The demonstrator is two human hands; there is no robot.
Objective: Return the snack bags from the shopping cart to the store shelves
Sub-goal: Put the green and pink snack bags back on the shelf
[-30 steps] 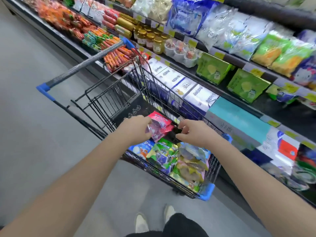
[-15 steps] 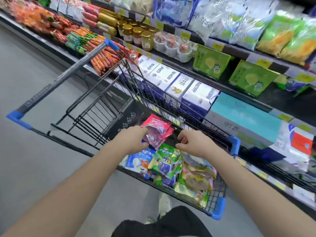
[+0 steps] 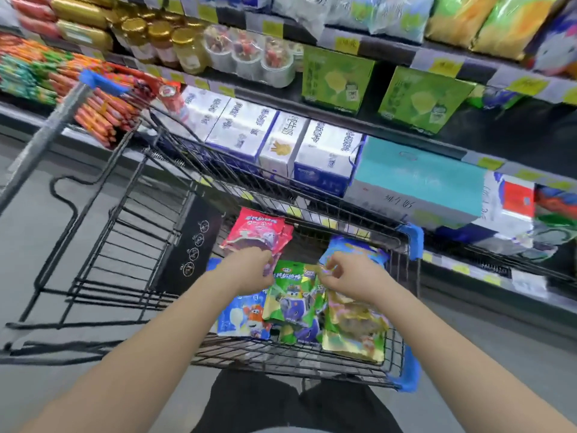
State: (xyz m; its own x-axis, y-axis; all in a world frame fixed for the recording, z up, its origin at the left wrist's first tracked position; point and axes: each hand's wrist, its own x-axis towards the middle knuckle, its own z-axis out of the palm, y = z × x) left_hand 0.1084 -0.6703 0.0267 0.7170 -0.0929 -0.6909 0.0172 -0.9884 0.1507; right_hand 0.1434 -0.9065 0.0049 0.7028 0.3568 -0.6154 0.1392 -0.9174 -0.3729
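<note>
Snack bags [image 3: 293, 307], glossy and printed with cartoon figures, lie heaped at the near end of the shopping cart [image 3: 312, 210], which stands beside the store shelves [image 3: 406, 132]. Against 0.5 s ago, the shelves fill more of the head view and the cart handle sits further toward the upper left. The left grip [image 3: 249, 270] still clutches the red bag [image 3: 256, 232], raised above the heap. The right grip [image 3: 349, 276], then curled over the pile, now pinches the top edge of a yellow foil bag [image 3: 352, 326].

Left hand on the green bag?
No, the left hand grips the red bag; the green bag lies beside it.
</note>
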